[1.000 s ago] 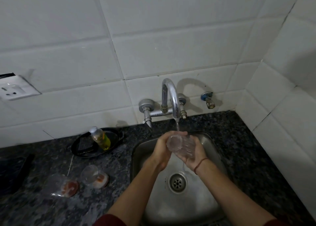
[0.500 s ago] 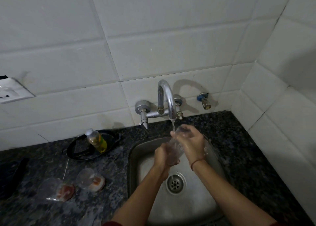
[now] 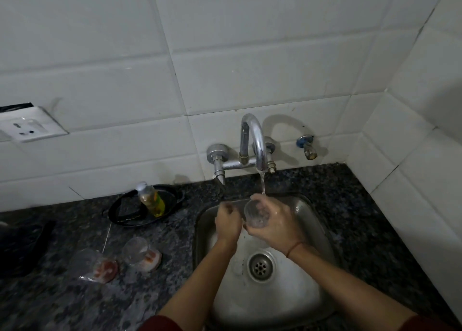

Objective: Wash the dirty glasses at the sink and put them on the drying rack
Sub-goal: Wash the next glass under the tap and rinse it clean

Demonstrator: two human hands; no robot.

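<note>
1. Your right hand (image 3: 272, 227) holds the glass (image 3: 255, 214) above the sink (image 3: 312, 220). The fingers curl round its wall from beneath, and the thumb lies on the near side. The glass is clear, with its mouth turned up towards you.
2. Water (image 3: 262, 183) runs in a thin stream from the tap (image 3: 252, 140). It reaches the far edge of the glass, by your right fingertips.
3. Your left hand (image 3: 228, 222) sits just left of the glass, over the sink. Its fingers are curled in like a loose fist. You cannot tell whether they pinch the rim or stay clear of it.
4. A second glass (image 3: 135, 249) stands on the counter (image 3: 175, 268) to the left of the sink, with orange and white residue at its base.
5. A third glass (image 3: 96, 265) lies just left of the second, with reddish residue at its base. You cannot tell whether the two touch.
6. A bottle (image 3: 151, 200) of yellow-green liquid stands in a black pan (image 3: 120, 213), behind the two glasses and close to the tiled wall.
7. The drain (image 3: 260, 265) shows in the sink floor, nearer to you than both hands. A red thread (image 3: 295, 248) circles your right wrist.
8. A socket (image 3: 27, 128) is fixed to the wall at far left. A small valve (image 3: 306, 146) sits on the wall to the right of the tap.
</note>
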